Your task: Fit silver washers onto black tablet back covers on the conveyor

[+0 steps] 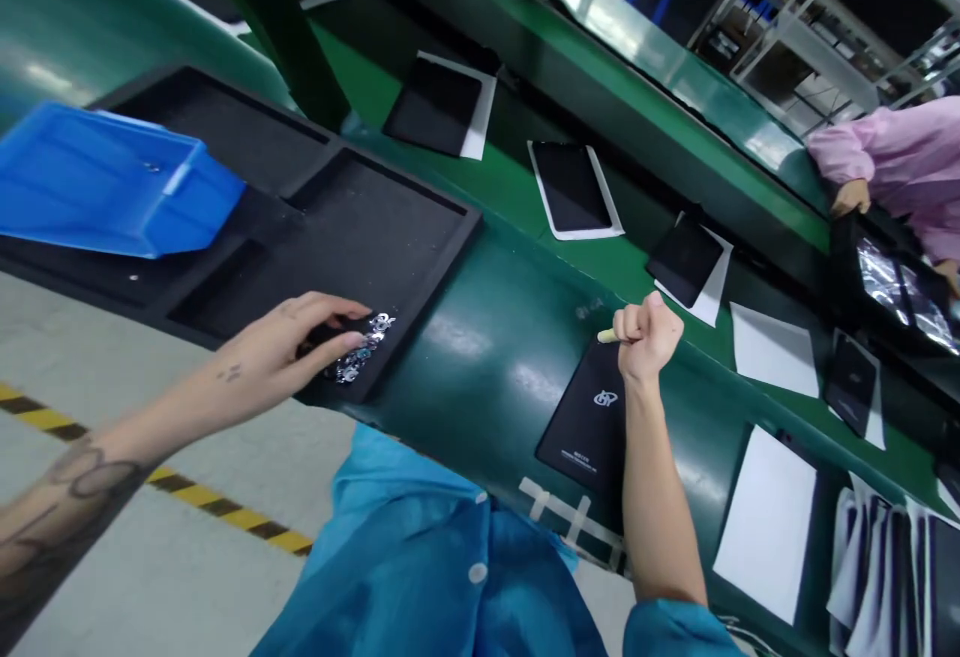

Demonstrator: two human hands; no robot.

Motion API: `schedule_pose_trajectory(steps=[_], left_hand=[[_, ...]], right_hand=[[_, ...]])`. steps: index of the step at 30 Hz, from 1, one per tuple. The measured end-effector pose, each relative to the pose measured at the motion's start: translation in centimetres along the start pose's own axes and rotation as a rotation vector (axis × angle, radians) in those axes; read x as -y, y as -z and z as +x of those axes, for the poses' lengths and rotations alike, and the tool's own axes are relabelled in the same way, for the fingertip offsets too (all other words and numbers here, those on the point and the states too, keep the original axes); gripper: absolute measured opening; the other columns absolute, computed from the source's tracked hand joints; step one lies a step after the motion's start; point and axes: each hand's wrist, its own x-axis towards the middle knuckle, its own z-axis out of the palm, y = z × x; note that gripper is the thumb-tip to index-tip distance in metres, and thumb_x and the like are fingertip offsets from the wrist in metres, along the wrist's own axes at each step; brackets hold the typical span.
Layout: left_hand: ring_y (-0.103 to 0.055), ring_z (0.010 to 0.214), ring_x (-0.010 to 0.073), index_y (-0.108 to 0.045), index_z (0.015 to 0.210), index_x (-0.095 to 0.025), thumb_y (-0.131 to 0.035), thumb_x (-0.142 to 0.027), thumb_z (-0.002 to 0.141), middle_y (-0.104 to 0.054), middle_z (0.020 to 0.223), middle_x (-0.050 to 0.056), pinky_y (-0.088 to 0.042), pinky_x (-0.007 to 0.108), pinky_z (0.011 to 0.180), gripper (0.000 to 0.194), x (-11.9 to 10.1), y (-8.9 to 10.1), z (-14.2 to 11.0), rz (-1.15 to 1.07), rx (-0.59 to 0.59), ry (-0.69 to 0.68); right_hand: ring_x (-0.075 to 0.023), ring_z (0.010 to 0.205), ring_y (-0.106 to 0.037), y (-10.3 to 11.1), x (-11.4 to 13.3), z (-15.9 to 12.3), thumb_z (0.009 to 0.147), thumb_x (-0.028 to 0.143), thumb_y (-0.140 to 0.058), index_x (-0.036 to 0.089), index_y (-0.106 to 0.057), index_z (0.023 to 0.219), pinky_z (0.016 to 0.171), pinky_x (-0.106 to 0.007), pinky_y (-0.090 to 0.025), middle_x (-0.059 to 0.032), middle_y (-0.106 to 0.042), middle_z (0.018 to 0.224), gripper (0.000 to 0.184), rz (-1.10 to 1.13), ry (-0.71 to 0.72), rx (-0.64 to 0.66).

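My left hand [300,342] reaches into the near right corner of a black compartment tray [375,227], at a small heap of shiny silvery pieces [360,352]. Its thumb and forefinger are apart, close to the heap; the other fingers are partly hidden. My right hand [649,332] is a fist around a thin pale-yellow stick [607,335], whose tip pokes out to the left; the rest is hidden. Below that fist, a flat black panel [577,427] with a white logo and small print lies on the green bench, partly covered by my right forearm.
A blue bin [112,182] rests on the tray's left part. Along the green line [510,202] lie several black panels on white sheets. A white sheet [765,522] and upright stacked sheets [874,567] are at right. A co-worker in a pink sleeve [885,152] handles a dark box [892,282].
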Motion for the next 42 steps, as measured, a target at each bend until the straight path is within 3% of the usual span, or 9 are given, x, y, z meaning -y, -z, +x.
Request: schedule_pose_trajectory(steps=[3, 7, 10, 15, 22, 29, 34, 38, 42], left_hand=[[-0.066, 0.125, 0.0336, -0.064, 0.130, -0.026, -0.040, -0.064, 0.106, -0.070, 0.133, 0.010, -0.052, 0.048, 0.108, 0.051, -1.6, -1.8, -0.6, 0.068, -0.032, 0.001], [-0.067, 0.116, 0.0366, -0.061, 0.118, -0.025, -0.034, -0.060, 0.107, -0.071, 0.120, 0.012, -0.052, 0.052, 0.106, 0.046, -3.5, -2.7, -0.6, 0.126, -0.081, 0.055], [-0.067, 0.112, 0.0351, -0.057, 0.114, -0.029, -0.034, -0.054, 0.107, -0.069, 0.115, 0.010, -0.051, 0.052, 0.105, 0.035, -4.0, -2.5, -0.5, 0.130, -0.067, 0.066], [-0.064, 0.117, 0.0401, -0.059, 0.112, -0.036, -0.041, -0.056, 0.099, -0.065, 0.116, 0.007, -0.044, 0.062, 0.109, 0.030, -3.7, -1.1, 0.6, 0.198, -0.071, 0.053], [-0.066, 0.088, 0.0361, -0.060, 0.098, -0.040, -0.048, -0.053, 0.094, -0.071, 0.095, -0.001, -0.052, 0.055, 0.089, 0.018, -1.6, -0.4, 2.1, 0.135, 0.023, -0.006], [-0.068, 0.089, 0.0360, -0.058, 0.106, -0.037, -0.044, -0.052, 0.097, -0.072, 0.099, 0.003, -0.054, 0.050, 0.085, 0.023, -1.8, -0.3, 1.6, 0.199, 0.033, -0.033], [-0.070, 0.097, 0.0373, -0.061, 0.113, -0.031, -0.037, -0.053, 0.101, -0.076, 0.113, 0.010, -0.054, 0.049, 0.086, 0.034, -2.0, 0.3, 1.2, 0.308, 0.074, -0.099], [-0.071, 0.102, 0.0331, -0.064, 0.111, -0.030, -0.035, -0.047, 0.103, -0.077, 0.116, 0.009, -0.050, 0.042, 0.081, 0.034, -1.8, 0.0, 1.1, 0.377, 0.075, -0.149], [-0.070, 0.102, 0.0307, -0.067, 0.109, -0.028, -0.035, -0.045, 0.105, -0.079, 0.117, 0.008, -0.044, 0.036, 0.077, 0.036, -1.4, -0.2, 1.3, 0.398, 0.046, -0.173]], right_hand=[[-0.0062, 0.038, -0.018, -0.3, -0.2, -0.5, 0.102, 0.054, -0.071, 0.026, -0.025, 0.056, 0.039, -0.025, -0.022, 0.0106, -0.018, 0.047, 0.070, -0.020, 0.036, -0.007], [-0.0056, 0.037, -0.016, -0.6, -0.6, -0.6, 0.105, 0.051, -0.069, 0.025, -0.023, 0.057, 0.041, -0.025, -0.017, 0.0107, -0.016, 0.048, 0.071, -0.019, 0.091, -0.007], [-0.0056, 0.038, -0.016, -0.6, -0.6, -0.7, 0.106, 0.050, -0.068, 0.025, -0.023, 0.058, 0.043, -0.026, -0.015, 0.0098, -0.016, 0.050, 0.070, -0.032, 0.081, 0.006], [-0.0071, 0.040, -0.017, -0.4, -0.5, -1.3, 0.111, 0.041, -0.060, 0.023, -0.026, 0.058, 0.045, -0.029, -0.015, 0.0072, -0.019, 0.051, 0.065, -0.042, 0.089, 0.017], [-0.0088, 0.039, -0.019, 0.2, -1.3, -1.9, 0.112, 0.050, -0.054, 0.025, -0.023, 0.057, 0.045, -0.032, -0.015, 0.0065, -0.019, 0.049, 0.068, -0.142, 0.040, 0.015], [-0.0086, 0.040, -0.019, 0.2, -1.9, -2.3, 0.111, 0.049, -0.057, 0.025, -0.025, 0.057, 0.047, -0.032, -0.015, 0.0063, -0.022, 0.048, 0.068, -0.130, 0.107, -0.004], [-0.0089, 0.041, -0.021, 0.0, -1.5, -1.9, 0.108, 0.060, -0.059, 0.026, -0.026, 0.057, 0.046, -0.031, -0.018, 0.0070, -0.022, 0.047, 0.070, -0.119, 0.040, -0.029], [-0.0077, 0.040, -0.021, -0.5, -1.3, -1.2, 0.104, 0.062, -0.064, 0.026, -0.026, 0.057, 0.044, -0.028, -0.017, 0.0082, -0.022, 0.048, 0.071, -0.021, 0.012, -0.037], [-0.0071, 0.039, -0.018, -1.1, -1.0, -0.6, 0.101, 0.064, -0.069, 0.027, -0.025, 0.059, 0.040, -0.026, -0.015, 0.0097, -0.021, 0.048, 0.071, 0.037, 0.031, -0.156]])
